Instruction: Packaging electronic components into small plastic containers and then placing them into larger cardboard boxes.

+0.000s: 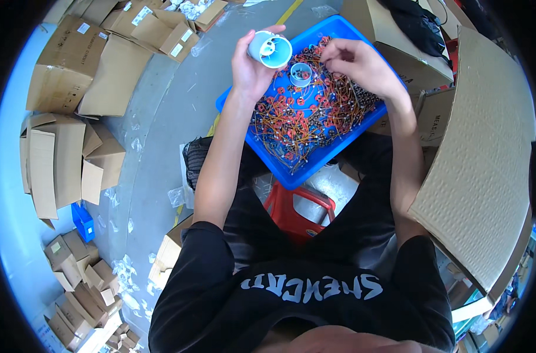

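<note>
My left hand [251, 70] is wrapped round a pale plastic cylindrical housing [270, 49], held above the tray's left side. Its open end faces me and shows ribs and a small round post inside. Over the far right of a blue tray [291, 181], my right hand [356, 63] has its fingers curled into a pinch. The fingertips are at a heap of small parts with red round pieces and orange-brown wires [297, 117]; what they hold is too small to make out. A second pale cylinder [301, 75] stands among the wires, between my hands.
Below the tray is a red plastic stool [297, 212] between my legs. A large cardboard box [480, 159] rises close to my right arm. Open cartons [65, 70] line the left, with a small blue bin [83, 222]. Plastic scraps [125, 273] litter the grey floor.
</note>
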Available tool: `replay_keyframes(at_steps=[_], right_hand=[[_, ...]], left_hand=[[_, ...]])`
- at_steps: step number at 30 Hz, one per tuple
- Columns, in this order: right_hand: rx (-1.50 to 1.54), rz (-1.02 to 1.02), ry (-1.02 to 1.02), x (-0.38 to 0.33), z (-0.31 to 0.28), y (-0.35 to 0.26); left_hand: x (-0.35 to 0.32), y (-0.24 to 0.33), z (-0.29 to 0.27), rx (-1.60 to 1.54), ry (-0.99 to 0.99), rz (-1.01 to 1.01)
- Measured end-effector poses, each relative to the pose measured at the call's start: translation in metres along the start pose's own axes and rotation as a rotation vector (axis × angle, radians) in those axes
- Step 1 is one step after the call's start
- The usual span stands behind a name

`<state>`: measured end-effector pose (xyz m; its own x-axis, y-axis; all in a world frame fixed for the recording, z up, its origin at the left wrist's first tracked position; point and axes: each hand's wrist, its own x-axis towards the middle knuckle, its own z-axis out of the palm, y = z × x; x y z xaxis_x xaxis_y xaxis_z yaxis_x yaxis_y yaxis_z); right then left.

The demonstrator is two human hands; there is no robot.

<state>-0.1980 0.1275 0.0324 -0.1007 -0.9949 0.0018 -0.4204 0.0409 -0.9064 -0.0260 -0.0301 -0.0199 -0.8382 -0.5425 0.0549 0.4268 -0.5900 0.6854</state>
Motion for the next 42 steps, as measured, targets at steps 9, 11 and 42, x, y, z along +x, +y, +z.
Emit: replay_keyframes(at_steps=[9,11,42], right_hand=[[0.335,-0.048,0.152,0.003,-0.010,0.004],[0.217,-0.016,0.135,0.004,-0.011,0.006],[1.078,-0.100,0.237,-0.003,-0.024,-0.011]], left_hand=[[-0.009,0.007,0.006,0.413,-0.264,-0.164],[-0.009,0.005,0.008,0.507,-0.390,-0.293],[-0.009,-0.039,0.029,1.366,-0.189,0.129]])
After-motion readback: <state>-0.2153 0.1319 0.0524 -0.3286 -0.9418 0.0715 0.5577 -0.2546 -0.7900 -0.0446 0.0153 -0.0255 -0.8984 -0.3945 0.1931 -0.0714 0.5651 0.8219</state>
